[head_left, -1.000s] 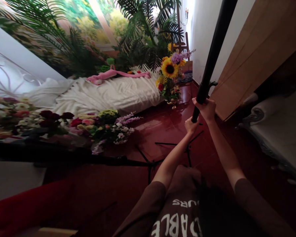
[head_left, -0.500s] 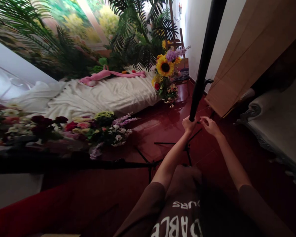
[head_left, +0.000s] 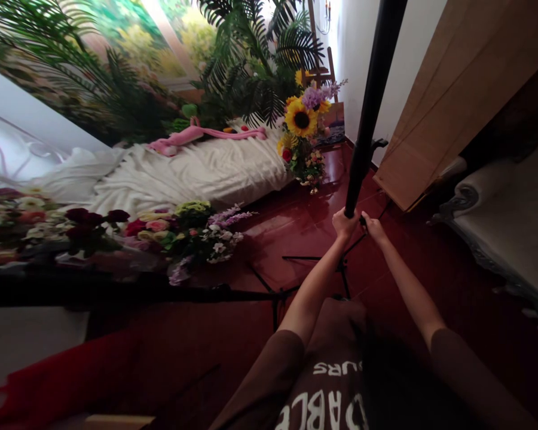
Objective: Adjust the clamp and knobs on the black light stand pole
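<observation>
A black stand pole (head_left: 371, 107) rises in front of me, with a locking knob (head_left: 379, 144) partway up it. My left hand (head_left: 345, 223) is wrapped round the pole's lower part. Just right of it, my right hand (head_left: 373, 228) is closed on a small dark knob (head_left: 363, 221) at the pole's side. Below the hands, thin black stand legs (head_left: 344, 279) spread over the dark red floor.
A second black stand (head_left: 224, 294) crosses the left side. Artificial flowers (head_left: 156, 230) border a bed with a white cover (head_left: 197, 167), where a pink plush toy (head_left: 179, 138) lies. Sunflowers (head_left: 301, 120), a brown panel (head_left: 416, 131) and a pale sofa (head_left: 511, 203) stand around the floor.
My right hand has moved left to the pole and closed its fingers on the side knob. My left hand keeps its hold on the pole.
</observation>
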The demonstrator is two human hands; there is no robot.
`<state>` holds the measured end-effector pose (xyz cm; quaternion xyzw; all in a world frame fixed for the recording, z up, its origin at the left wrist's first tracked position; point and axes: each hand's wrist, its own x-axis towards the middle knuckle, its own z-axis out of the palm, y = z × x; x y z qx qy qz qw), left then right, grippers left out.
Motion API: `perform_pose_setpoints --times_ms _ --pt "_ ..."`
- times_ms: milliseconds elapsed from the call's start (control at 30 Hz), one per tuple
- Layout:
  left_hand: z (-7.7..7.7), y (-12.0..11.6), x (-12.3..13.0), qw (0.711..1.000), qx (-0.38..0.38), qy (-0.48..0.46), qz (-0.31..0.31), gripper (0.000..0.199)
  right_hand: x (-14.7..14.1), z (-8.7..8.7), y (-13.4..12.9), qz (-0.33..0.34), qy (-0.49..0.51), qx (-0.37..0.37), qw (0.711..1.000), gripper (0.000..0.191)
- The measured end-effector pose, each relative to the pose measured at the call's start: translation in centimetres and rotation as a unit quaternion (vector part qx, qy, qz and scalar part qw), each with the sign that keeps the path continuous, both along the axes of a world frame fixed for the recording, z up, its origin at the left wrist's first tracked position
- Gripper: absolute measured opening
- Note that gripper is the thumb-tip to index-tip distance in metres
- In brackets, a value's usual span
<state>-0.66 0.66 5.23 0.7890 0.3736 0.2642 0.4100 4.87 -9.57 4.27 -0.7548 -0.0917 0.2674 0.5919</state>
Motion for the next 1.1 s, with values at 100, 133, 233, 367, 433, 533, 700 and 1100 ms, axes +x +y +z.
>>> perform_pose_setpoints --times_ms 100,133,233,367,433,533,700,1100 --pt "0.0 0.0 0.0 1.000 0.002 -0.002 0.000 0.036 0.4 1.0 0.1 0.050 0.264 0.087 0.959 0.056" --pt "0.0 0.0 0.0 1.000 0.005 -0.001 0.000 0.036 0.5 1.3 0.0 0.065 0.329 0.122 0.934 0.055" --pt "0.0 0.0 0.0 1.000 0.013 0.008 0.000 0.037 0.7 1.7 -0.3 0.064 0.395 0.198 0.895 0.050" --pt "0.2 -0.1 0.0 1.000 0.016 0.016 0.003 0.038 0.3 1.4 -0.5 0.020 0.427 0.269 0.863 0.049" --pt "0.2 -0.1 0.0 1.000 0.002 0.009 0.002 0.038 -0.2 1.4 -0.7 0.010 0.445 0.289 0.847 0.048" --pt "0.1 -0.2 -0.5 0.999 -0.043 -0.029 -0.017 0.036 -1.2 2.0 -1.1 0.000 0.446 0.325 0.834 0.042" --pt "-1.6 0.2 -3.1 0.976 -0.111 -0.130 -0.136 0.032 -3.5 2.9 -2.4 0.014 0.418 0.369 0.830 0.042" --pt "-14.7 5.3 -21.2 0.952 -0.248 -0.113 0.139 0.025 -11.5 -2.4 2.1 0.114 0.460 0.224 0.852 0.035"
